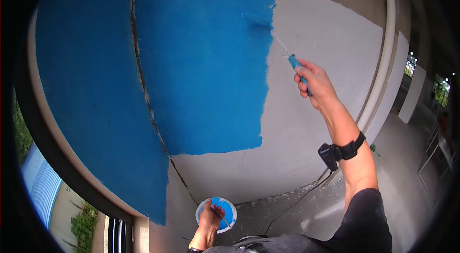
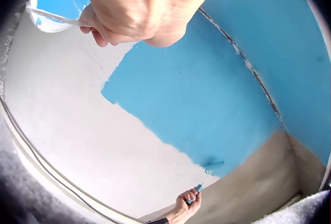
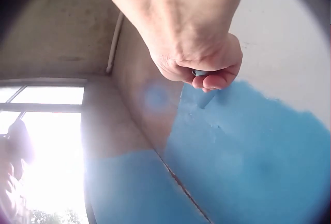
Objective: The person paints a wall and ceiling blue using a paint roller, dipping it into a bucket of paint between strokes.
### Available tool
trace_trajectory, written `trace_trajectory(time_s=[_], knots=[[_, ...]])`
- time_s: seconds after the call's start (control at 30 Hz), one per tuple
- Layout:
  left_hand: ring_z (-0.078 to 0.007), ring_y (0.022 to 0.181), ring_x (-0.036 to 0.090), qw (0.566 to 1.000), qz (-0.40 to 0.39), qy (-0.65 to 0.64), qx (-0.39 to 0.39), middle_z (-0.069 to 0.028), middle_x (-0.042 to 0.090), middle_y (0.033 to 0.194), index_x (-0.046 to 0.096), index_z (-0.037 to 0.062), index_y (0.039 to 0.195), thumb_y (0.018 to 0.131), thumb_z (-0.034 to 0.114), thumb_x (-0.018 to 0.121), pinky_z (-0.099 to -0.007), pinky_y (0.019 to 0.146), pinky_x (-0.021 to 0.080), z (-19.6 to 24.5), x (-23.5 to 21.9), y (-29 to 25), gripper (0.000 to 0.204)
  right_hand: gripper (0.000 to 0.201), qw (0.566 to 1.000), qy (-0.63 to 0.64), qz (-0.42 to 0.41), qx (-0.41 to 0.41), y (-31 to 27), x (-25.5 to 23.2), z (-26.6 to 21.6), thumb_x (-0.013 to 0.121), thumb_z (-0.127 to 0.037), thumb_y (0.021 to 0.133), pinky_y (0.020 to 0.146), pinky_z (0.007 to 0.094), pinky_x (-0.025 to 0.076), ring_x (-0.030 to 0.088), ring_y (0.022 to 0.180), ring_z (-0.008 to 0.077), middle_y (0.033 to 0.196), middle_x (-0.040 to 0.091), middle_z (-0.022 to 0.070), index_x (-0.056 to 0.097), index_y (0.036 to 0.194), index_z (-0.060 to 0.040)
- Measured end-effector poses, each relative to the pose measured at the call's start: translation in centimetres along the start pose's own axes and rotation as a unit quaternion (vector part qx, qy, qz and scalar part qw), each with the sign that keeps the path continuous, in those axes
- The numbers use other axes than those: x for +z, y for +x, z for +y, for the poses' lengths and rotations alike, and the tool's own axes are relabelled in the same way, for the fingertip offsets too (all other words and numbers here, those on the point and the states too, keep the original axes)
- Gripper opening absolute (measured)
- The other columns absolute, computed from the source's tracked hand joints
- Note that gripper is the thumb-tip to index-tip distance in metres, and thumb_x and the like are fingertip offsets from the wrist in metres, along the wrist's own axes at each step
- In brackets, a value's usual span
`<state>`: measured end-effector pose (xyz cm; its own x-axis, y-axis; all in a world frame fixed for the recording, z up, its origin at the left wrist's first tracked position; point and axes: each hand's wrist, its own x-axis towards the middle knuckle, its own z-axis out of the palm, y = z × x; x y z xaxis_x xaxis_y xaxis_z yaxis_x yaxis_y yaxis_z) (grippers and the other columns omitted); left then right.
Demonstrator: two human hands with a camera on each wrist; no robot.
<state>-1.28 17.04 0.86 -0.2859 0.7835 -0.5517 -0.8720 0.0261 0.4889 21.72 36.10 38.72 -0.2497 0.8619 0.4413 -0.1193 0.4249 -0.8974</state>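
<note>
My right hand (image 1: 317, 83) grips the teal handle of a small paint roller (image 2: 216, 166), its arm reaching up along the wall. The roller's sleeve lies against the wall near the upper right edge of the blue paint (image 1: 206, 71), and its thin metal rod crosses the bare white part. In the right wrist view the fingers hide most of the handle. Down low, my left hand (image 1: 208, 220) holds a white bucket (image 1: 234, 208) by its handle (image 2: 54, 16). Blue paint fills the bucket's inside, and smears cover its rim.
A crack (image 1: 139, 68) runs down the corner between two blue wall faces. White wall (image 1: 326, 28) borders the blue on the right and below. A pale pipe (image 1: 383, 61) stands farther right. A window (image 3: 51, 146) is at the left, and a dark cable (image 1: 292, 205) trails low down.
</note>
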Motion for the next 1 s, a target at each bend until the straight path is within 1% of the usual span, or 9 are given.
trace_trajectory(time_s=[0.17, 0.3, 0.43, 0.5, 0.53, 0.6, 0.7, 0.8, 1.0], knots=[[-0.0224, 0.064, 0.048, 1.000, 0.016, -0.024, -0.013, -0.0110, 0.047, 0.074, 0.042, 0.0038, 0.085, 0.087, 0.036, 0.047, -0.0351, 0.060, 0.044, 0.3, -2.4, 0.4, 0.033, 0.045, 0.987, -0.105, 0.078, -0.096, 4.3, 2.9, -6.3, 0.050, -0.012, 0.082, 0.035, 0.0186, 0.029, 0.037, 0.043, 0.0031, 0.066, 0.048, 0.0001, 0.039, 0.125, -0.0028], [-0.0233, 0.062, 0.049, 0.999, 0.024, -0.031, -0.029, -0.0106, 0.048, 0.070, 0.043, 0.0044, 0.080, 0.087, 0.036, 0.049, -0.0364, 0.059, 0.043, 0.4, -3.2, 0.9, 0.033, 0.045, 0.960, -0.193, 0.131, -0.156, 5.2, 3.6, -7.0, 0.048, -0.011, 0.081, 0.036, 0.0209, 0.028, 0.036, 0.045, 0.0062, 0.067, 0.049, 0.0027, 0.041, 0.125, -0.0056], [-0.0235, 0.060, 0.049, 0.998, 0.030, -0.031, -0.037, -0.0103, 0.048, 0.068, 0.043, 0.0046, 0.080, 0.086, 0.036, 0.049, -0.0365, 0.059, 0.043, 0.3, -3.2, 1.5, 0.033, 0.045, 0.974, -0.167, 0.109, -0.109, 5.8, 4.1, -5.7, 0.049, -0.012, 0.081, 0.043, 0.0235, 0.037, 0.044, 0.051, 0.0085, 0.074, 0.054, 0.0063, 0.043, 0.125, -0.0050], [-0.0234, 0.060, 0.049, 0.998, 0.044, -0.013, -0.040, -0.0105, 0.049, 0.069, 0.043, 0.0049, 0.080, 0.086, 0.037, 0.049, -0.0364, 0.059, 0.043, 0.3, -3.3, 1.4, 0.033, 0.044, 0.945, -0.245, 0.142, -0.166, 6.1, 4.5, -4.7, 0.050, -0.013, 0.081, 0.062, 0.0291, 0.046, 0.057, 0.069, 0.0181, 0.091, 0.060, 0.0139, 0.043, 0.124, -0.0025], [-0.0234, 0.060, 0.049, 0.998, 0.044, -0.010, -0.043, -0.0105, 0.049, 0.069, 0.043, 0.0049, 0.080, 0.086, 0.037, 0.049, -0.0364, 0.059, 0.043, 0.3, -3.2, 1.3, 0.033, 0.044, 0.944, -0.246, 0.145, -0.163, 6.3, 4.4, -4.0, 0.050, -0.013, 0.081, 0.062, 0.0291, 0.046, 0.057, 0.069, 0.0181, 0.091, 0.060, 0.0139, 0.043, 0.124, -0.0025], [-0.0225, 0.061, 0.046, 0.998, 0.038, -0.006, -0.044, -0.0080, 0.047, 0.065, 0.044, 0.0051, 0.075, 0.087, 0.038, 0.045, -0.0373, 0.063, 0.041, 0.4, -3.0, 1.2, 0.036, 0.044, 0.902, -0.338, 0.157, -0.219, 6.5, 4.2, -2.4, 0.050, -0.013, 0.082, 0.083, 0.0321, 0.042, 0.057, 0.096, 0.0286, 0.108, 0.056, 0.0206, 0.043, 0.123, 0.0001], [-0.0227, 0.062, 0.049, 0.998, 0.016, -0.031, -0.049, -0.0099, 0.048, 0.070, 0.044, 0.0048, 0.083, 0.087, 0.035, 0.048, -0.0359, 0.059, 0.043, 0.3, -3.6, 1.5, 0.031, 0.044, 0.912, -0.316, 0.133, -0.222, 5.7, 3.8, 0.0, 0.049, -0.012, 0.082, 0.088, 0.0319, 0.040, 0.052, 0.105, 0.0330, 0.111, 0.053, 0.0239, 0.042, 0.123, 0.0012], [-0.0223, 0.062, 0.049, 0.998, 0.024, -0.032, -0.048, -0.0092, 0.047, 0.070, 0.044, 0.0043, 0.085, 0.087, 0.035, 0.047, -0.0358, 0.059, 0.043, 0.4, -3.7, 1.6, 0.031, 0.044, 0.932, -0.296, 0.121, -0.172, 3.8, 4.2, 1.4, 0.049, -0.012, 0.083, 0.088, 0.0317, 0.040, 0.052, 0.105, 0.0321, 0.112, 0.053, 0.0236, 0.041, 0.124, 0.0010], [-0.0225, 0.061, 0.049, 0.999, 0.001, -0.016, -0.046, -0.0096, 0.048, 0.070, 0.044, 0.0041, 0.085, 0.087, 0.035, 0.047, -0.0360, 0.059, 0.043, 0.2, -3.8, 1.0, 0.031, 0.046, 0.939, -0.291, 0.119, -0.142, 1.6, 4.3, 5.0, 0.049, -0.012, 0.083, 0.086, 0.0313, 0.040, 0.053, 0.104, 0.0314, 0.111, 0.054, 0.0235, 0.039, 0.126, -0.0008]])
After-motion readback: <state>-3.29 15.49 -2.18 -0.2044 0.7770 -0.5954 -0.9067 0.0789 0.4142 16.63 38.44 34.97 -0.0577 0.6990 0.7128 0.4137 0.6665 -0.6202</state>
